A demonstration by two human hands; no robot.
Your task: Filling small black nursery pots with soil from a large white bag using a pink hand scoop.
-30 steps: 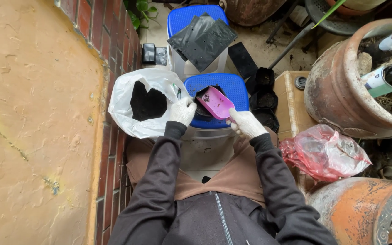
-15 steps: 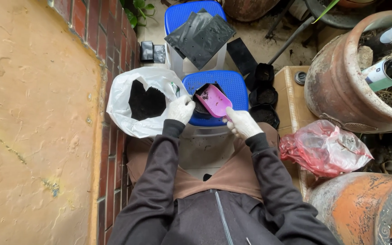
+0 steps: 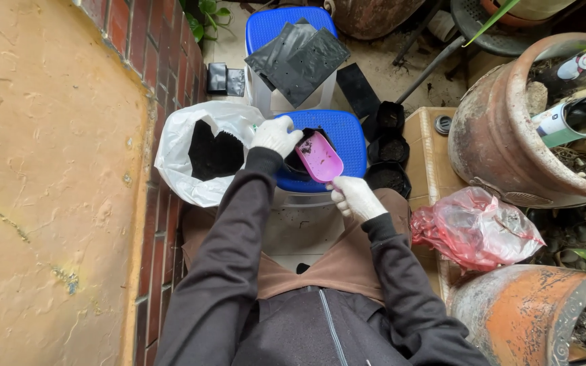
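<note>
Both of my hands wear white gloves. My right hand [image 3: 351, 196] grips the handle of a pink plastic scoop [image 3: 320, 157], whose soiled mouth tilts over a small black grow bag [image 3: 294, 161] standing on the near blue stool [image 3: 348, 139]. My left hand [image 3: 276, 135] rests on the far-left rim of that bag, fingers curled on its edge. To the left, a white sack [image 3: 183, 157] lies open with dark soil inside.
Three soil-filled black bags [image 3: 388, 150] line up on a cardboard box [image 3: 422, 150] at right. Flat black bags [image 3: 300, 57] lie on a second blue stool. A red plastic bag [image 3: 477, 228], large clay pots [image 3: 503, 129] and a brick wall [image 3: 171, 61] hem the space.
My left hand has moved up from the bag's near-left side to its far rim. The scoop has shifted slightly left and closer to me, still over the bag.
</note>
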